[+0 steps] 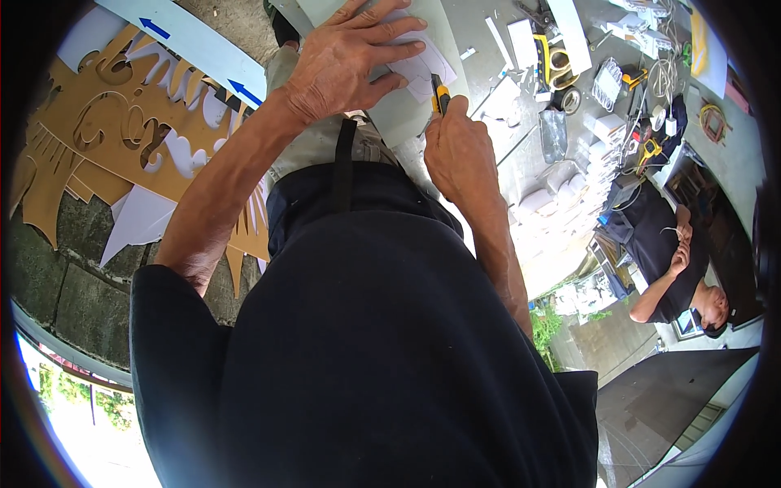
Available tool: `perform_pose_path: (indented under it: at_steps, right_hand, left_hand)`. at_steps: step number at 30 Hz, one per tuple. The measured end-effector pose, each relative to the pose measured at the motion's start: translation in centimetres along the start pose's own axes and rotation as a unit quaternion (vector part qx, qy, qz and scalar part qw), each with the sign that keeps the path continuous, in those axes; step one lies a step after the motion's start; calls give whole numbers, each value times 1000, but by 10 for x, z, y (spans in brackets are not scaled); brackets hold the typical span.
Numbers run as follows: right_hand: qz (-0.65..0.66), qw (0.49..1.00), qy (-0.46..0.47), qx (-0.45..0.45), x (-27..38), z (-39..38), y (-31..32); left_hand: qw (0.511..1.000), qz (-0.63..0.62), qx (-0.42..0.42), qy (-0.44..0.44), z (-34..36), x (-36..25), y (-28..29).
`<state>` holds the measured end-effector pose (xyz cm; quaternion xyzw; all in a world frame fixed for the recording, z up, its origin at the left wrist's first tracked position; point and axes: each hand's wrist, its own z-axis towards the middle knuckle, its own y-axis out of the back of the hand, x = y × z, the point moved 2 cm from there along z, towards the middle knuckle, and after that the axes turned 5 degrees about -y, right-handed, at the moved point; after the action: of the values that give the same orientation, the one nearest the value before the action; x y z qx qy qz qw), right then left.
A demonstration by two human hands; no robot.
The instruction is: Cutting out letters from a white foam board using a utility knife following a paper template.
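Observation:
My left hand (350, 61) lies with its fingers spread over a white sheet (433, 61) with thin lines on it, pressing it against a pale grey-green board (405, 124). In my right hand (462, 150) is a yellow and black utility knife (440, 93), gripped with its tip end pointing away from me. The knife's front end is at the sheet's right edge, just right of my left fingertips. Whether the blade touches the sheet is too small to tell.
Brown and white cut-out panels (98, 134) lie at the left, below a pale strip with blue arrows (207, 49). Tape rolls (571, 100), offcuts, cables (663, 77) and tools clutter the surface at right. Another person (663, 252) in dark clothing is at far right, hands together.

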<state>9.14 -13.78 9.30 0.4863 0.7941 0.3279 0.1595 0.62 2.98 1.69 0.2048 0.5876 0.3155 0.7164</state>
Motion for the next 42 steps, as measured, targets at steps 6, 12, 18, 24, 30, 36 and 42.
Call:
perform_pose_path:
  at_steps: [6, 12, 18, 24, 30, 36, 42]
  right_hand:
    - [-75, 997, 27, 11, -4, -1, 12]
    - [-2, 1000, 12, 13, -3, 3, 4]
    - [38, 999, -7, 5, 3, -2, -3]
    - [11, 1000, -15, -4, 5, -3, -3]
    - [11, 999, -31, 6, 4, -5, -3]
    - [44, 999, -15, 5, 0, -3, -7]
    - [97, 994, -37, 42, -2, -1, 3]
  left_hand:
    - [1000, 7, -1, -1, -3, -3, 1]
    - [1000, 2, -15, 1, -2, 2, -4]
    - [996, 55, -66, 6, -4, 0, -11]
    - [996, 57, -66, 7, -3, 0, -11]
    - [997, 52, -58, 17, -1, -3, -10]
    - [996, 49, -69, 11, -3, -3, -9]
    - [995, 41, -86, 30, -5, -10, -10]
